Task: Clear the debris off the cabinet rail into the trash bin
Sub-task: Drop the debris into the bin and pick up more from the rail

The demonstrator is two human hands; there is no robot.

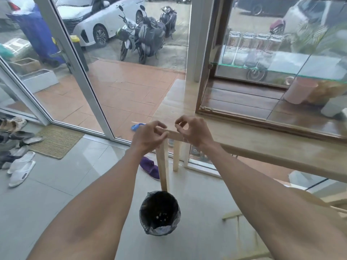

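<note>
Worktop (262, 147) stretched right, cabinet rail (234, 113) along its back. Trash bin (160, 212) stood on floor below, black-lined, pale bits at bottom. Hovered above it, left hand (148, 136) and right hand (191, 133), fingertips pinched; debris too small to make out.

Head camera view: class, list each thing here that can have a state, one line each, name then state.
Trash bin: upright, lined with a dark bag, a few scraps inside.
Left hand: fingers pinched together over the table corner.
Right hand: fingers pinched, above the table.
Glass door: open.
Table: bare.
</note>
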